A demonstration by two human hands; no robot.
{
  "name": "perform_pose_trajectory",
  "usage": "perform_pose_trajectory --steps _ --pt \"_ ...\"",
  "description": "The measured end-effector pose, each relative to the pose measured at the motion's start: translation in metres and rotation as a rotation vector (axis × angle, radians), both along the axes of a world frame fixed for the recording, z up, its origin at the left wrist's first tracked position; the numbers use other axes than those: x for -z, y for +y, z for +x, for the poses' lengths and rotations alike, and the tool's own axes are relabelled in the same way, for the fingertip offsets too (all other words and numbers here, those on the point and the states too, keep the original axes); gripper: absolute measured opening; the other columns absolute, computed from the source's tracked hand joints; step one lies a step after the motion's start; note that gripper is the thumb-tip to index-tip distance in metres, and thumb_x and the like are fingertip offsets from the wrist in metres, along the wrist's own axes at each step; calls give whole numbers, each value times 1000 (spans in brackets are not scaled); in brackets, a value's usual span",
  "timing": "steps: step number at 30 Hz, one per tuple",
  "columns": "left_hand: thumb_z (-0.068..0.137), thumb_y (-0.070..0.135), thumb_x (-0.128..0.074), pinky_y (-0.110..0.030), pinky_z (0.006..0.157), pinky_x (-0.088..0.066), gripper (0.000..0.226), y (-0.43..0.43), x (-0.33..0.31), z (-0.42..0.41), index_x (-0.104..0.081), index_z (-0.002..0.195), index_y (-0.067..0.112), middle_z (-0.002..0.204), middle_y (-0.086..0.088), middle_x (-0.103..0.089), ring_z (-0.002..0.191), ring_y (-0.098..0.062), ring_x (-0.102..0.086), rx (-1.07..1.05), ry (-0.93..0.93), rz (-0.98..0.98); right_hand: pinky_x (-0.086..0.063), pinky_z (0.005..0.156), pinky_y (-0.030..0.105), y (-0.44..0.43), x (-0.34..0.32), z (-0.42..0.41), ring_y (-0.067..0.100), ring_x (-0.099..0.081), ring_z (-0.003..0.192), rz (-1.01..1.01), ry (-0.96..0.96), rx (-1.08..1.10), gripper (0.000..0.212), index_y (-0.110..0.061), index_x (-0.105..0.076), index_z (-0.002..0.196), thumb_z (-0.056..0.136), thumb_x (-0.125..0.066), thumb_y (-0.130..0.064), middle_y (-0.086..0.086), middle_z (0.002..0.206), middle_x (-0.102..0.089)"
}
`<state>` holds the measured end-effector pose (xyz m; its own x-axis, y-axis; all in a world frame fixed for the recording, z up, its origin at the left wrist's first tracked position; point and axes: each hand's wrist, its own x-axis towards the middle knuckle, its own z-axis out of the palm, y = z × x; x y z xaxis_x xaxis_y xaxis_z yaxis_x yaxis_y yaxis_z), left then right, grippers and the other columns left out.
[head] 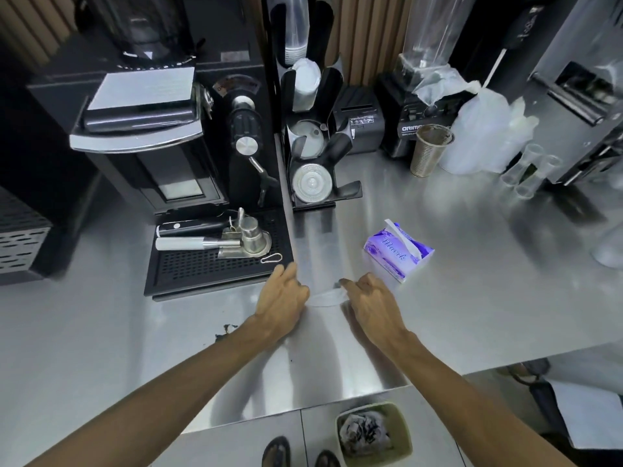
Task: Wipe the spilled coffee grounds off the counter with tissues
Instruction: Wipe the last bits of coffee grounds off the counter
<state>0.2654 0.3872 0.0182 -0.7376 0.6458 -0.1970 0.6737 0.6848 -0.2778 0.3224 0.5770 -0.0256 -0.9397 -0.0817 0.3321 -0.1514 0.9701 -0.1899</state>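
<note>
A white tissue [326, 297] lies stretched low over the steel counter [455, 281] between my two hands. My left hand [283, 298] holds its left end and my right hand [367, 299] pinches its right end. A purple tissue box [397, 252] with a sheet sticking up stands just right of my right hand. Dark coffee grounds [225, 333] lie on the counter beside my left forearm, with a few specks nearer the front edge.
A black drip tray [215, 271] with a portafilter and tamper sits left of my hands, under the coffee machine [161, 136]. A lid dispenser [310, 170], blender, metal cup [429, 150] and plastic cups stand behind. A bin [374, 433] with crumpled tissues stands on the floor below.
</note>
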Motion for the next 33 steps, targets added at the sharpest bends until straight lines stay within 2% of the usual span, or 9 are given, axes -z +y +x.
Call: perform_pose_trajectory --steps 3,5,10,14,23,27,29,31,33 --pt "66 16 -78 -31 64 -36 19 -13 4 -6 -62 57 20 54 6 -56 71 -19 -45 -9 35 176 -51 57 27 3 -2 4 25 -60 65 -27 6 -6 39 -11 -75 85 52 -79 7 3 74 -69" --pt "62 3 -77 -30 57 -40 31 -13 3 -12 -53 52 20 53 1 -56 65 -21 -49 -11 -64 245 -53 55 27 2 -4 2 26 -62 66 -33 -23 20 36 -10 -76 82 51 -81 8 5 84 -69" --pt "88 -2 -51 -30 65 -33 21 -9 11 -14 -69 90 8 97 -9 -60 96 -26 -56 74 -222 300 -51 53 28 -13 2 23 27 -58 68 7 -94 108 22 -8 -73 76 59 -76 6 7 82 -63" --pt "93 4 -50 -31 72 -40 20 -28 16 -9 -69 95 10 99 -8 -59 96 -26 -54 283 -241 354 -53 58 35 -48 7 68 28 -54 73 -47 -112 238 8 -4 -67 83 76 -65 -2 10 87 -56" --pt "87 7 -64 -36 73 -54 23 -103 34 -35 -71 108 16 106 0 -62 97 -22 -60 621 -261 361 -43 57 28 -200 4 110 21 -47 71 -376 -237 485 19 -10 -63 77 67 -69 5 4 82 -50" --pt "93 15 -61 -33 74 -53 20 -106 32 -46 -71 110 17 106 2 -62 94 -18 -60 633 -300 385 -50 64 41 -198 6 111 31 -52 75 -765 -168 653 11 -11 -64 88 88 -60 -21 9 87 -53" --pt "91 19 -65 -32 66 -53 17 -88 28 -47 -73 106 17 99 1 -63 84 -17 -62 631 -351 433 -47 67 38 -174 5 117 23 -50 77 -693 -35 713 8 -13 -66 90 89 -61 -19 2 90 -53" --pt "90 24 -65 -31 61 -48 15 -62 24 -43 -73 100 16 92 0 -63 79 -19 -60 587 -424 421 -47 67 33 -146 -1 118 20 -48 87 -410 -24 684 25 -14 -72 105 85 -63 -2 2 102 -56" --pt "85 37 -50 -32 61 -40 26 -39 19 -40 -68 91 18 89 0 -61 79 -24 -57 469 -537 379 -51 60 36 -129 -1 116 26 -50 85 -216 -67 690 34 -12 -72 106 78 -66 6 9 106 -58"
